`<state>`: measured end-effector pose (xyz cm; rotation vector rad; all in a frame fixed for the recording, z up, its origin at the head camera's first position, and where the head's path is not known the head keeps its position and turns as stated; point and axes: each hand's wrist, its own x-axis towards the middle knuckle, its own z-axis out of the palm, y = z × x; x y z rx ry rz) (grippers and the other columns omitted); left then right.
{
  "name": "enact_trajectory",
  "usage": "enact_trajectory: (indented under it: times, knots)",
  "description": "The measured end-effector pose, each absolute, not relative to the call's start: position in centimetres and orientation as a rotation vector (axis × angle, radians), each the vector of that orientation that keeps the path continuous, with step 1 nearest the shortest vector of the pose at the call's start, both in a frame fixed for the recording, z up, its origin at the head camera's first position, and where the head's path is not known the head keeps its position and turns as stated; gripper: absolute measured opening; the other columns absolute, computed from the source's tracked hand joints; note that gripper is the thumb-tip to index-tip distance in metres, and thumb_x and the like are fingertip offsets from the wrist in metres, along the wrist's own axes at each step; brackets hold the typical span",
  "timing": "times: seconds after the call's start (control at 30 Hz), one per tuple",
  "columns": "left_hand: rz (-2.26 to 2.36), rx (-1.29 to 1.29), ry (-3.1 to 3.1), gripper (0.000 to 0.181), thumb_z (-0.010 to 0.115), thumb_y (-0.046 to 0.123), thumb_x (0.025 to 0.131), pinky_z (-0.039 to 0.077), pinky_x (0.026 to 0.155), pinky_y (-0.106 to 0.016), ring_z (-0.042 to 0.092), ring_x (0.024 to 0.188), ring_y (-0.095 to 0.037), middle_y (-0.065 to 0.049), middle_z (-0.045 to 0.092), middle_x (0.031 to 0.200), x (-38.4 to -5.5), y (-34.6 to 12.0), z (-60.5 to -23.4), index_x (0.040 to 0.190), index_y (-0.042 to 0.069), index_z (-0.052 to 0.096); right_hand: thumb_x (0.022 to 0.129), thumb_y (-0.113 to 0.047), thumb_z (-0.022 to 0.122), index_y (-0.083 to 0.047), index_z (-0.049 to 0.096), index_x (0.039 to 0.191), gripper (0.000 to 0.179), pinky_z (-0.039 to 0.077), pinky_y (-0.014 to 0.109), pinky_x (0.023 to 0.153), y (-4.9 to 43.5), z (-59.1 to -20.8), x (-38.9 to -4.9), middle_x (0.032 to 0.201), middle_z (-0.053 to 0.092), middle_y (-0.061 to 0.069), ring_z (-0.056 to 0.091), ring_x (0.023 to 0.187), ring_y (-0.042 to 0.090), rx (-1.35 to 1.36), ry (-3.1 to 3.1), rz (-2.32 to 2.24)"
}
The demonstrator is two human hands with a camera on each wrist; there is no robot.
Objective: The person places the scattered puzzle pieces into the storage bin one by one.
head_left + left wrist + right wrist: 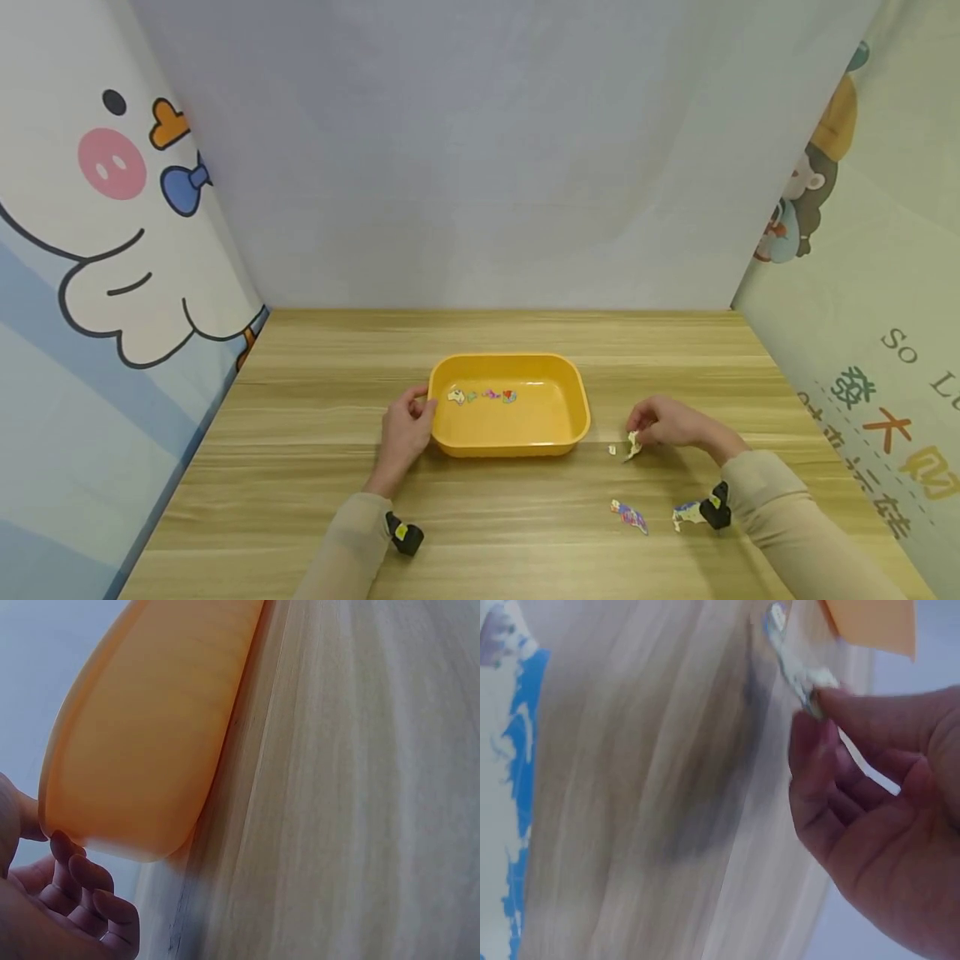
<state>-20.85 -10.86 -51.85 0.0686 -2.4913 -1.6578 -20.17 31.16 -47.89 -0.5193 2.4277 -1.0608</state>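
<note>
My left hand [407,429] is at the left end of a yellow plastic tray [510,450], pinching its rim between thumb and fingers; the left wrist view shows the fingertips at the tray's edge [142,750]. Inside the tray several small colourful cut-out pieces [491,394] lie in a row. To the right of the tray, my right hand [669,422] pinches a thin, irregular cream-coloured cut-out [791,664] between thumb and index finger, low over the table. A tiny pale scrap [612,450] lies just left of that cut-out.
Nearer the front right lie a purple-and-blue cut-out [630,517] and a cream-and-blue one [688,514], the latter partly hidden by the right wrist camera [717,506]. The wooden table [315,358] meets a plain backdrop [480,167] behind, with printed cloths on both sides.
</note>
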Motion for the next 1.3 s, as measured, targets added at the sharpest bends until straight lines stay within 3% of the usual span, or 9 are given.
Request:
enact_trajectory:
  times: [0.27, 0.47, 1.07, 1.3]
  knots:
    - [-1.673, 0.063, -2.463, 0.026, 0.062, 0.01, 0.091, 0.038, 0.047, -0.023, 0.046, 0.055, -0.014, -0.004, 0.053, 0.066, -20.8, -10.8, -51.9, 0.113, -0.003, 0.064, 0.085, 0.003, 0.064, 0.01, 0.065, 0.099, 0.016, 0.049, 0.032, 0.065, 30.2, -47.0, -20.5, 0.091, 0.066, 0.012, 0.06, 0.082, 0.023, -0.428, 2.576, -1.055]
    - [-1.675, 0.065, -2.454, 0.026, 0.063, 0.01, 0.09, 0.038, 0.047, -0.023, 0.046, 0.055, -0.013, -0.003, 0.054, 0.066, -20.6, -10.7, -52.0, 0.113, -0.003, 0.064, 0.086, 0.002, 0.065, 0.006, 0.068, 0.096, 0.011, 0.048, 0.034, 0.062, 30.0, -46.4, -20.5, 0.086, 0.065, 0.008, 0.058, 0.078, 0.02, -0.406, 2.573, -1.019]
    - [-1.667, 0.07, -2.477, 0.026, 0.063, 0.01, 0.091, 0.038, 0.048, -0.023, 0.046, 0.055, -0.014, -0.004, 0.053, 0.066, -20.6, -10.8, -51.9, 0.113, -0.003, 0.064, 0.087, 0.005, 0.061, 0.01, 0.066, 0.098, 0.013, 0.047, 0.031, 0.059, 29.7, -44.9, -21.5, 0.086, 0.065, 0.009, 0.055, 0.073, 0.019, -0.447, 2.565, -1.022]
    - [-1.675, 0.065, -2.476, 0.026, 0.062, 0.01, 0.091, 0.038, 0.048, -0.023, 0.046, 0.055, -0.015, -0.004, 0.053, 0.066, -20.5, -10.8, -51.6, 0.113, -0.003, 0.064, 0.087, 0.004, 0.061, 0.008, 0.066, 0.098, 0.013, 0.047, 0.034, 0.06, 29.4, -44.5, -21.6, 0.087, 0.065, 0.008, 0.057, 0.074, 0.024, -0.424, 2.568, -1.012]
